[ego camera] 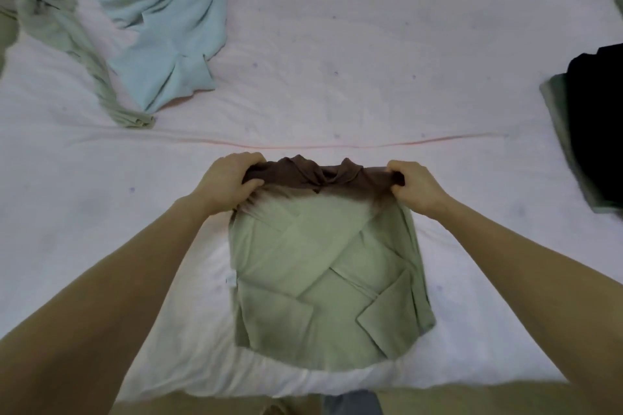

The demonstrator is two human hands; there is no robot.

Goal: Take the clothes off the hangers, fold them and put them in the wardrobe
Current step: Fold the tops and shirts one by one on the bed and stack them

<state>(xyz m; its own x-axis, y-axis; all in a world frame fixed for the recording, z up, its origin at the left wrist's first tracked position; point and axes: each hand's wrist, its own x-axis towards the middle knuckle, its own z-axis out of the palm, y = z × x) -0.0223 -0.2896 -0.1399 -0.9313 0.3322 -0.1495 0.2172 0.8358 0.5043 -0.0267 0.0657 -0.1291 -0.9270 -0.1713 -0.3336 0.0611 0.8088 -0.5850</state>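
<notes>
While the bed (337, 27) bears it centrally, the green shirt (323, 280) is pinched at its brown far edge by the left hand (229, 184) and right hand (416, 187); both corners should be drawn level.

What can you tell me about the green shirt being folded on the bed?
The green shirt looks like soft, thin knit, sage green with a brown band along its far edge. It lies flat on the white sheet, sleeves folded inward and crossed over the middle. The left hand and right hand each grip a far corner at the brown edge, bunching it.
</notes>
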